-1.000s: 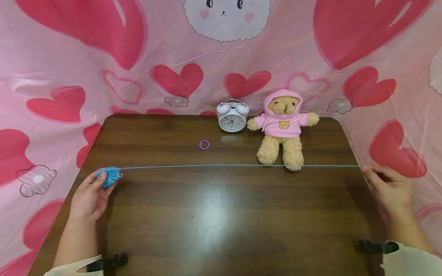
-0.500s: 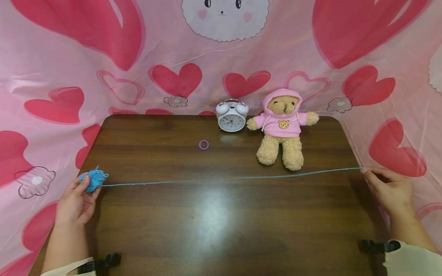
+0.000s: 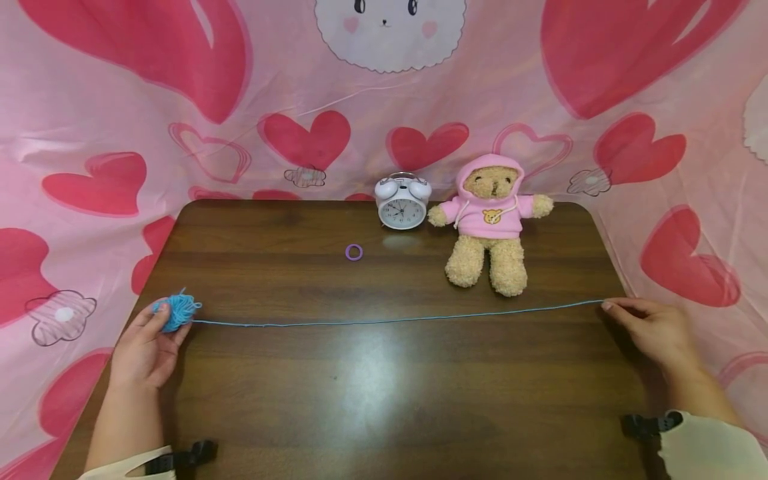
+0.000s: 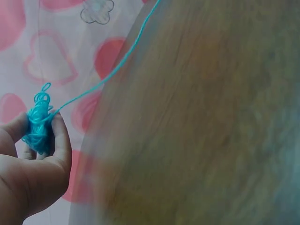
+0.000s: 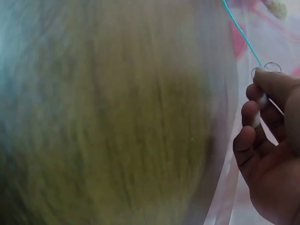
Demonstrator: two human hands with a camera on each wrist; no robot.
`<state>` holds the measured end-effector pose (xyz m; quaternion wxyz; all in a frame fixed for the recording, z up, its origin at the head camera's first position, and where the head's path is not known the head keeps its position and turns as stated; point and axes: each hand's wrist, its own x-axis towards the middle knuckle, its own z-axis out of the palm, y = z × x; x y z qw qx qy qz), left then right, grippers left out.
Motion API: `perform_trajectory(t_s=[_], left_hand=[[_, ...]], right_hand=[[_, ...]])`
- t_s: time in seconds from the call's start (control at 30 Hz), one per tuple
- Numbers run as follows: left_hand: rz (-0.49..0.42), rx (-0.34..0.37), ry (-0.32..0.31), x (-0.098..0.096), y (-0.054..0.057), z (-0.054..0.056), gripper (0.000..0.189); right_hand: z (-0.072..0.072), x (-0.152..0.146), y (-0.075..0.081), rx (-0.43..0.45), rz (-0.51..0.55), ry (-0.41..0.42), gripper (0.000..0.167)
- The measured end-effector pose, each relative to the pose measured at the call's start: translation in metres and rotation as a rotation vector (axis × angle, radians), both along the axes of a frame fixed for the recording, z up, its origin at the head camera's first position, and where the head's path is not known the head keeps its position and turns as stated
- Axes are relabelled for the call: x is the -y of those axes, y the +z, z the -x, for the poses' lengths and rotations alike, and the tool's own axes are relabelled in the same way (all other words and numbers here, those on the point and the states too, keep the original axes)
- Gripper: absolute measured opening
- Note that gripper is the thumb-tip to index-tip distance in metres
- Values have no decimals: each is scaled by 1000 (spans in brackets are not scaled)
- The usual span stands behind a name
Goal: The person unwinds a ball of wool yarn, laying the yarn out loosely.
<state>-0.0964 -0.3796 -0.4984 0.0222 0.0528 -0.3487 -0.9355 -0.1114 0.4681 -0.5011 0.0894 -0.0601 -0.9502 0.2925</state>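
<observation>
Brown table (image 3: pixel 270 400), blue strand (image 3: pixel 384 321) running left to right, left fingers (image 4: pixel 62 140) pinching its bundle (image 3: pixel 180 313), right fingers (image 5: pixel 250 110) pinching its end

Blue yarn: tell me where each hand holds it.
The left hand grips the bundle by its sides; the right hand pinches the strand at its visible end, away from the bundle.

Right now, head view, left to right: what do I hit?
Left hand → blue yarn bundle → purple ring → white alarm clock → teddy bear in a pink hoodie → right hand. Left out: the yarn strand, which spans most of that stretch.
</observation>
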Motion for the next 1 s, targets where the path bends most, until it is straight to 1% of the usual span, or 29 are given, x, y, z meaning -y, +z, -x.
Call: perform_trajectory(t_s=[0.13,0.37,0.53,0.67,0.9,1.0], left_hand=[[1,6,-1,-6,0,4,23],[13,44,2,-17,4,9,22],[8,31,-2,-24,4,10,23],[19,17,-14,-27,3,11,24],[25,13,-42,-34,3,13,25],[31,3,-57,-37,3,15,25]], right_hand=[[2,-3,-5,9,-112,52,29],[5,-5,-7,89,-182,85,34],[6,-7,-6,77,-246,120,31],[5,-7,-5,65,-265,132,26],[1,-9,1,81,-245,152,24],[0,-9,4,73,-246,146,24]])
